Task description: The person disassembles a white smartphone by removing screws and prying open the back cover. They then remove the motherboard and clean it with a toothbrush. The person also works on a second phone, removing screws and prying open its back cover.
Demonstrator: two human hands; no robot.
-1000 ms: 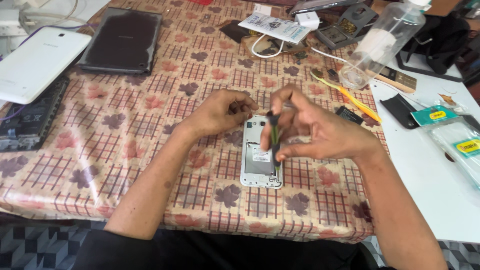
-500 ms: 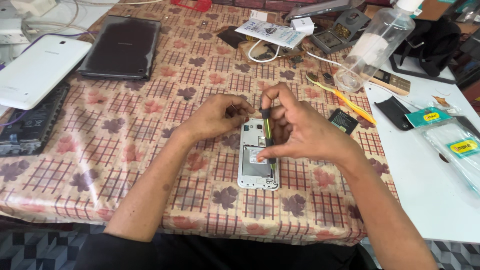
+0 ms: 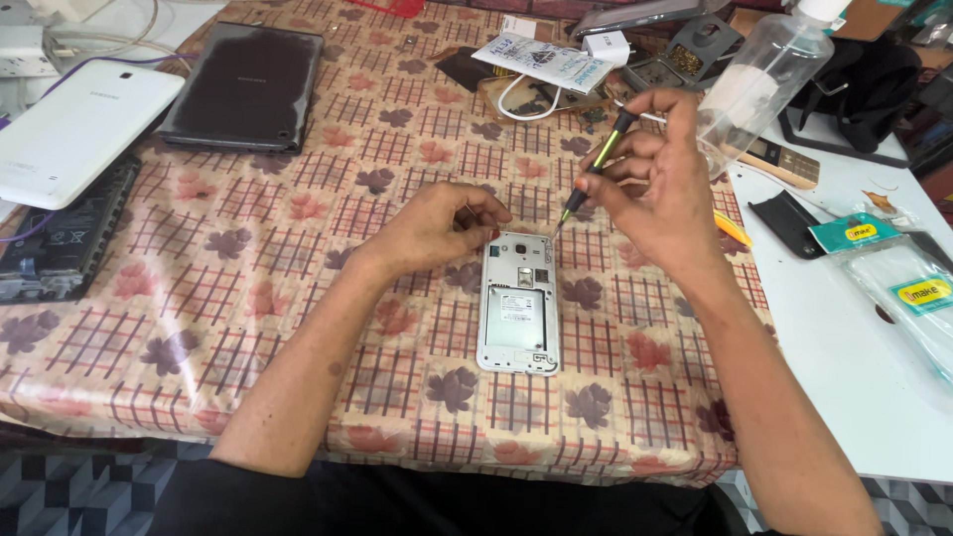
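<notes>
- The right hand (image 3: 660,189) has its grip closed on a slim screwdriver (image 3: 594,169), thumb and fingers pinching the yellow-green and black handle. The tool is tilted, and its thin metal tip points down at the top right corner of the phone (image 3: 518,303).
- The left hand (image 3: 437,226) is loosely curled with its fingertips at the top left edge of the phone; whether they pinch something small cannot be told.
- The phone lies flat near the middle of the tabletop (image 3: 298,298), back cover off. It is a rounded white rectangle with a pale battery bay and a small dark camera part near the top.
- The tabletop is covered by a glossy cloth in pinkish beige, printed with dark red grid squares and brown and red leaves.
- To the far left lie a white tablet (image 3: 79,129) and, beside it, a dark grey tablet (image 3: 246,89), both flat slabs with rounded corners. Under the white one a black battery pack (image 3: 60,243) shows at the edge.
- Behind the right hand stands a clear plastic bottle (image 3: 759,84), leaning, with a white cap. Near it are a folded paper leaflet (image 3: 544,62), a white cable loop (image 3: 526,99) and a small white charger block (image 3: 606,45).
- On the white surface to the right lie a black flat piece (image 3: 789,223) and clear plastic packets (image 3: 893,278) with teal and yellow labels.
- The right wrist hides part of a yellow tool (image 3: 733,228) at the cloth's edge.
</notes>
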